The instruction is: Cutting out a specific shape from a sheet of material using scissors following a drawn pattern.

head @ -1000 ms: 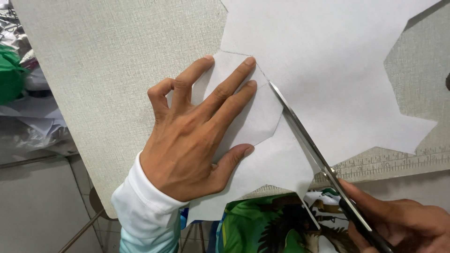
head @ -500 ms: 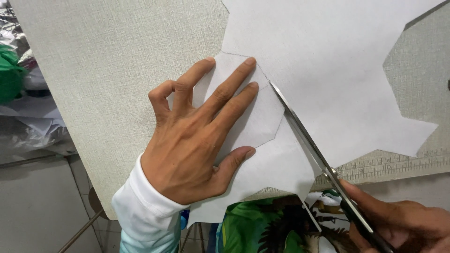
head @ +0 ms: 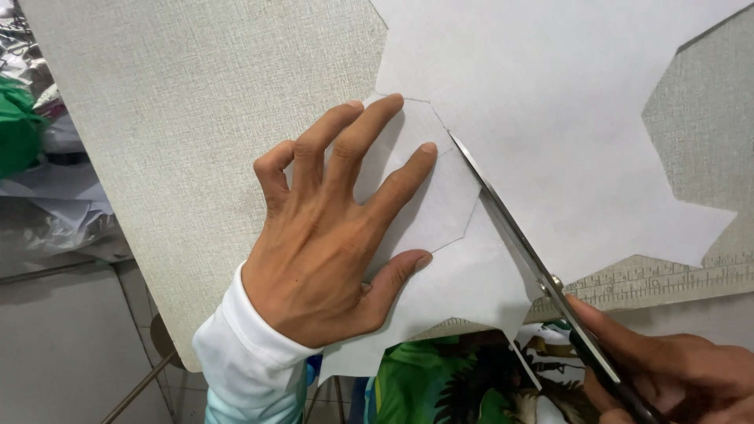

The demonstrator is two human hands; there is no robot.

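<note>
left hand (head: 330, 251) lying flat, fingers spread wide, pressing white paper (head: 550, 133) onto board | right hand (head: 675, 377) gripping scissors (head: 534, 259) closed round dark handles (low right, partly cropped) | blades running along a pencilled polygon outline | paper smooth, jagged-edged, overhanging pale woven-textured board (head: 196, 118), its near edge marked like a ruler

Desk (head: 196, 133): grey-beige woven-textured top with a printed ruler strip (head: 667, 275) along its near edge. Floor (head: 63, 345): pale tiles, evenly lit. Left side: crumpled plastic and paper clutter (head: 55, 212), plus a green item (head: 17, 133).
</note>
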